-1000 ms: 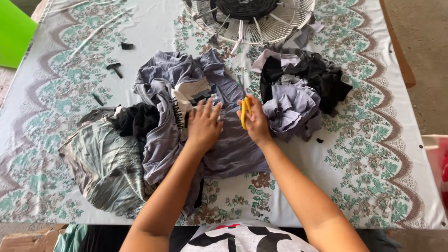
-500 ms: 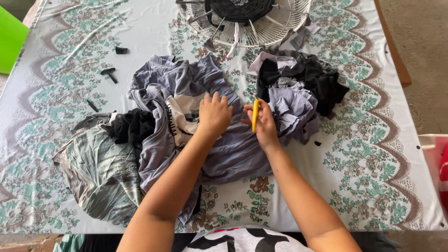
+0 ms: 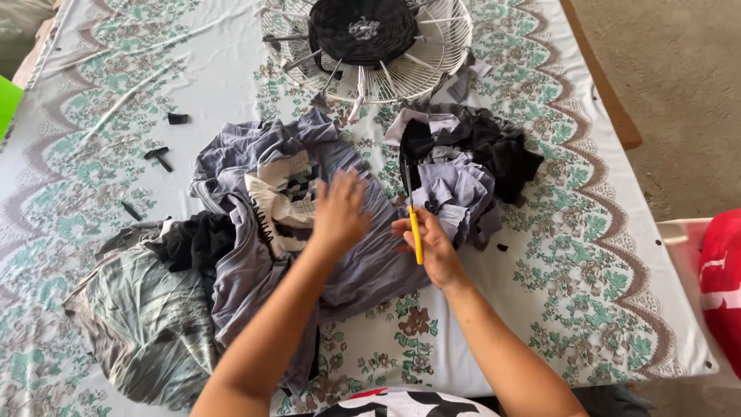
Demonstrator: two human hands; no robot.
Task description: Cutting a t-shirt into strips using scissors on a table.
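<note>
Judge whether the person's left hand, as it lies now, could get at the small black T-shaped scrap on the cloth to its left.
Probably yes. The left hand rests on the lavender shirt, holding nothing, and the T-shaped scrap lies uncovered on the floral tablecloth. Only the shirt's low folds lie between them, and those are easy to reach over.

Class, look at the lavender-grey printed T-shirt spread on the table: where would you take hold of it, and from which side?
Grip the lavender-grey printed T-shirt at its bunched near hem, coming from the table's near edge: loose folds there rise to pinch, and the left hand lies over the flat middle.
</note>
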